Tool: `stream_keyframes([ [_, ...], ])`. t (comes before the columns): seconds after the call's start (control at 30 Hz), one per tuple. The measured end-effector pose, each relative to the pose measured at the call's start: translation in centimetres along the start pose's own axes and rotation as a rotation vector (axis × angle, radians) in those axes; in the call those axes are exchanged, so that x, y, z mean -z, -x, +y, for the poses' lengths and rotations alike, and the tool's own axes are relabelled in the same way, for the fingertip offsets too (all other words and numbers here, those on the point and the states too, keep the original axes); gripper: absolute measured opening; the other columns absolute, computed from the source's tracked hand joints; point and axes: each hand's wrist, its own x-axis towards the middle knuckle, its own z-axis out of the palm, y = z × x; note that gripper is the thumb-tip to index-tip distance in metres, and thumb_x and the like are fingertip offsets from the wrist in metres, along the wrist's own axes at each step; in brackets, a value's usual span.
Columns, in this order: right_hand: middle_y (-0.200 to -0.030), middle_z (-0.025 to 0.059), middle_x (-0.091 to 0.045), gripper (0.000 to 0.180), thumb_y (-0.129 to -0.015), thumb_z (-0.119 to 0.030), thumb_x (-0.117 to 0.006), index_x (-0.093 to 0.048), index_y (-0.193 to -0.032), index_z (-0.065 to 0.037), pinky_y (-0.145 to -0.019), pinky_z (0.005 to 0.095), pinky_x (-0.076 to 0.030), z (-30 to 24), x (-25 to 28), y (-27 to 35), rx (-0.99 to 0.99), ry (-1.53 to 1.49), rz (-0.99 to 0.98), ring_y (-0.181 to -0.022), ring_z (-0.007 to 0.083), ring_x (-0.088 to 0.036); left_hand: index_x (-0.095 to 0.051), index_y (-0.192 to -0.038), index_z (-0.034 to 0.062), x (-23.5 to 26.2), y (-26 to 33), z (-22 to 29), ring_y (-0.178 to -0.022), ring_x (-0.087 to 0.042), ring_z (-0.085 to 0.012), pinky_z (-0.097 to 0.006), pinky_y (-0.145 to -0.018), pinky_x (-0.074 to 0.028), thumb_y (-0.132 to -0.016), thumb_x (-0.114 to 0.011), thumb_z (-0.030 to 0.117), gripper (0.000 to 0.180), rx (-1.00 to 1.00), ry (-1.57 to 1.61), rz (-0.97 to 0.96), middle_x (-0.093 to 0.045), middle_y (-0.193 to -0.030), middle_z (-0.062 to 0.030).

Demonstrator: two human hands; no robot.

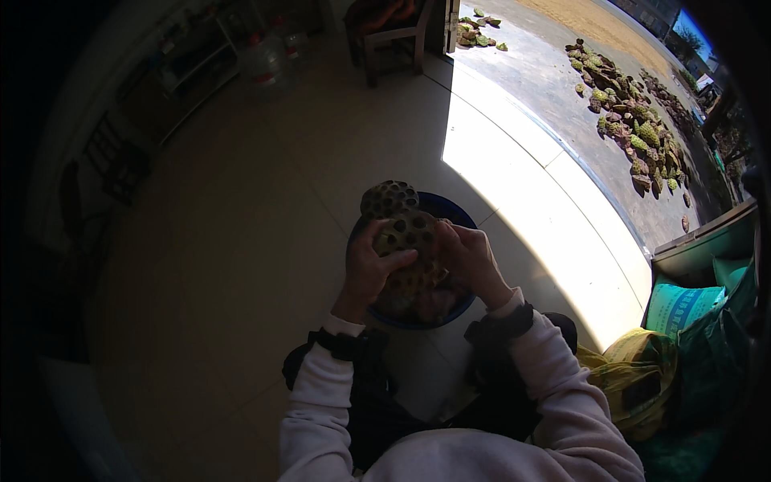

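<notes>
Over a blue basin on the floor, my left hand grips a lotus seed pod, its holed face turned up. My right hand is closed at the pod's right edge, with its fingertips bent against it; whether they pinch a seed is hidden. Another lotus seed pod rests at the basin's far rim, just beyond the held one. More pods lie in the basin below my hands, dim in the shade.
Outside the doorway on the right, a heap of lotus pods lies in sunlight. Near my right side are a yellow sack and a teal sack. A wooden chair stands at the back, with large clear bottles left of it.
</notes>
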Motion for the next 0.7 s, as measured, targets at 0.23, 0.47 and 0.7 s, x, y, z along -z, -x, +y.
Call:
stream_keyframes([
  [0.23,-0.062,0.0018,-0.057,0.041,-0.096,-0.034,-0.059,-0.066,-0.082,0.003,-0.055,0.0258,-0.043,0.6,-0.3,0.1,0.178,0.237,0.075,-0.063,0.0039,-0.05,-0.053,-0.122,0.0024,-0.2,0.3,-0.9,-0.104,-0.062,-0.0181,-0.033,-0.092,-0.052,-0.075,-0.076,-0.003,0.052,0.113,0.17,-0.068,-0.063,-0.115,-0.0081],
  [0.47,-0.062,0.0019,-0.059,0.041,-0.095,-0.035,-0.061,-0.068,-0.087,0.005,-0.056,0.026,-0.045,0.3,-0.4,0.5,0.215,0.123,0.026,-0.064,0.0042,-0.052,-0.05,-0.127,0.0025,-0.2,1.0,0.3,-0.109,-0.061,-0.0196,-0.034,-0.094,-0.051,-0.082,-0.072,0.004,0.051,0.138,0.258,-0.166,-0.061,-0.119,-0.009],
  [0.7,-0.069,0.0037,-0.06,0.03,-0.095,-0.024,-0.062,-0.067,-0.095,0.005,-0.058,0.0241,-0.044,1.2,0.3,-0.3,0.073,-0.181,-0.036,-0.066,0.0055,-0.053,-0.055,-0.122,0.0024,-1.1,1.1,1.3,-0.1,-0.063,-0.0158,-0.03,-0.087,-0.052,-0.084,-0.072,0.009,0.042,0.214,0.425,-0.009,-0.063,-0.112,-0.0061],
])
